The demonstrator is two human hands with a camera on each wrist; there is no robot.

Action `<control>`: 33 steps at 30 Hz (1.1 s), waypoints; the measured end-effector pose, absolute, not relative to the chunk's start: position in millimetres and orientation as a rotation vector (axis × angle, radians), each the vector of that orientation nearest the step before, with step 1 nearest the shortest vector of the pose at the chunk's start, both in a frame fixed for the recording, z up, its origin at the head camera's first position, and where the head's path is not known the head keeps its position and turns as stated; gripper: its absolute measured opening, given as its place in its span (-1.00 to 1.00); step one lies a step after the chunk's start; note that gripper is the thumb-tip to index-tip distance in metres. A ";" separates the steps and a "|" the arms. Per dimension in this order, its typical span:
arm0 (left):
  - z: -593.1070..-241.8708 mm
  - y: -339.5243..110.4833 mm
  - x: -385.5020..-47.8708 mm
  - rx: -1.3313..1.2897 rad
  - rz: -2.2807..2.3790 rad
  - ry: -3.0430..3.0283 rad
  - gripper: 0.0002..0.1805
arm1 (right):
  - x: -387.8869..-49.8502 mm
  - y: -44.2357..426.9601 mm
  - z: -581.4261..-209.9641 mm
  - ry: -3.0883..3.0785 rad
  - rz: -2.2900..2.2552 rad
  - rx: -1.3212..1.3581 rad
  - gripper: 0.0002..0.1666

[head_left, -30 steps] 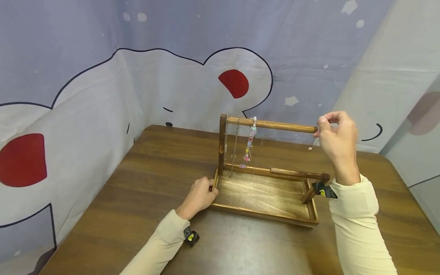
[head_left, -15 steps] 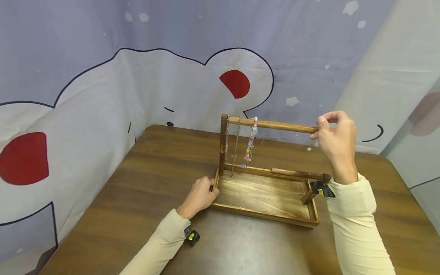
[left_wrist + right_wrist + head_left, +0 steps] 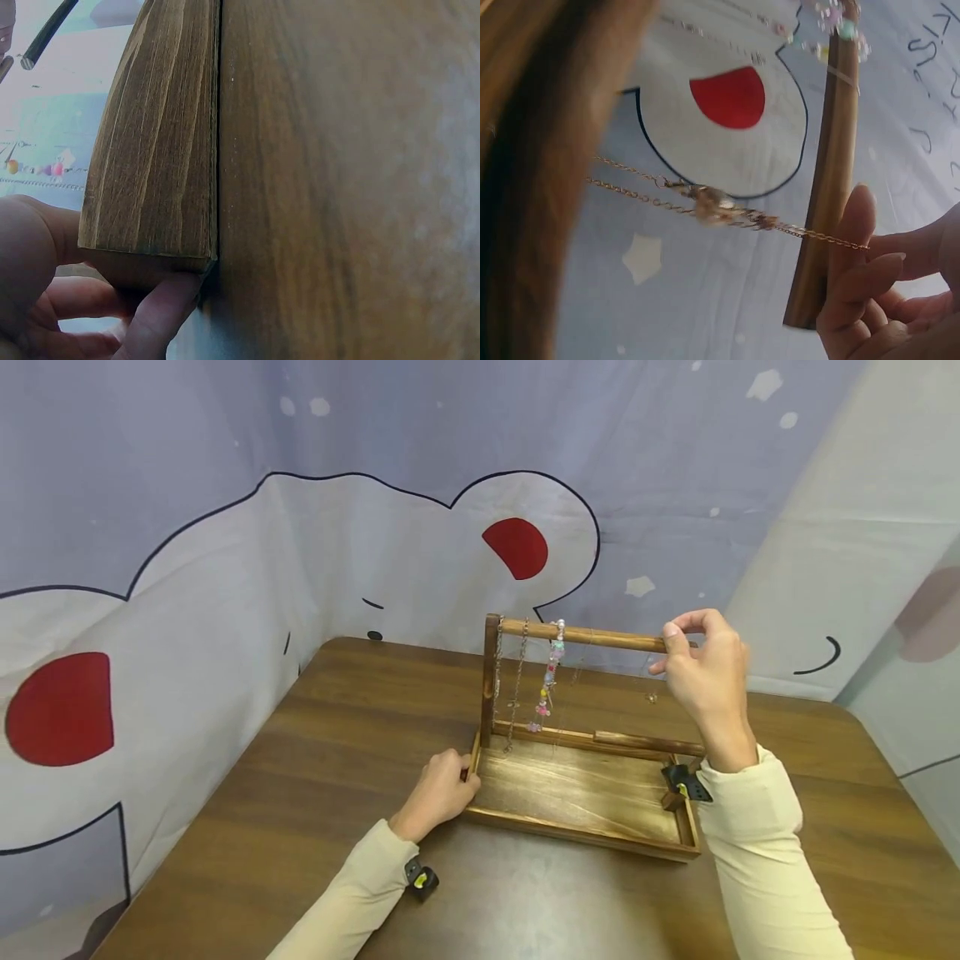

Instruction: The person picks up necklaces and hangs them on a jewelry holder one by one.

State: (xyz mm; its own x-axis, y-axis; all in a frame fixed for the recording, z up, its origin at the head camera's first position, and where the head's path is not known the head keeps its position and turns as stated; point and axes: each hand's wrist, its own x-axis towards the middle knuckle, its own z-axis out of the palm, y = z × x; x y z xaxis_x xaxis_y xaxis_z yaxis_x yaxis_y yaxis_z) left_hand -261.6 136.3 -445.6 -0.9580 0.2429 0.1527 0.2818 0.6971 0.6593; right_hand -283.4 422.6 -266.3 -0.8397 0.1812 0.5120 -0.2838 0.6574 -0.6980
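My right hand [image 3: 708, 681] pinches a thin gold jewellery chain [image 3: 637, 197] between thumb and fingertip, close to the free right end of the stand's upper wooden bar [image 3: 611, 637]. A small charm [image 3: 714, 204] dangles from the chain; it is blurred in the right wrist view. In the right wrist view the fingers lie against the bar, and the chain crosses it. My left hand [image 3: 438, 789] grips the left front corner of the wooden jewellery stand's tray [image 3: 570, 833], thumb and fingers round the wall.
A string of pastel beads [image 3: 550, 677] and several thin chains [image 3: 517, 685] hang along the upper bar's left half. A lower wooden bar [image 3: 645, 743] runs above the tray's back right. The stand rests on a brown table [image 3: 360, 710] before a printed cloth [image 3: 390, 552].
My right hand has moved left along the upper bar, carrying the gold chain and its charm with it. The left hand keeps its grip on the tray. The head view has shifted slightly.
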 end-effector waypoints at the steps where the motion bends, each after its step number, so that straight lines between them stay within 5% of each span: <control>1: -446.0 136.6 -261.1 -0.442 -1.125 -2.841 -0.73 | -283.0 419.9 -268.2 -2.316 1.117 0.095 -0.75; 14: -448.3 137.3 -260.5 -0.460 -1.103 -2.821 -0.73 | -280.7 396.1 -287.6 -2.229 1.181 0.273 -0.85; 33: -446.7 137.2 -261.2 -0.436 -1.111 -2.834 -0.75 | -264.2 400.2 -293.5 -2.199 1.093 0.162 -0.82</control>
State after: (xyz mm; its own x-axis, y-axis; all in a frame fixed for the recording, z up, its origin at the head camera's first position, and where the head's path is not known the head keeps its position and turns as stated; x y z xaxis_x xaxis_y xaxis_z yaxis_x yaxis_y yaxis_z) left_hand -261.2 137.2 -446.7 -0.9577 0.2368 0.1635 0.2848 0.6992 0.6558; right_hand -264.2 400.2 -293.5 -0.7697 0.1745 0.6141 -0.3840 0.6419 -0.6637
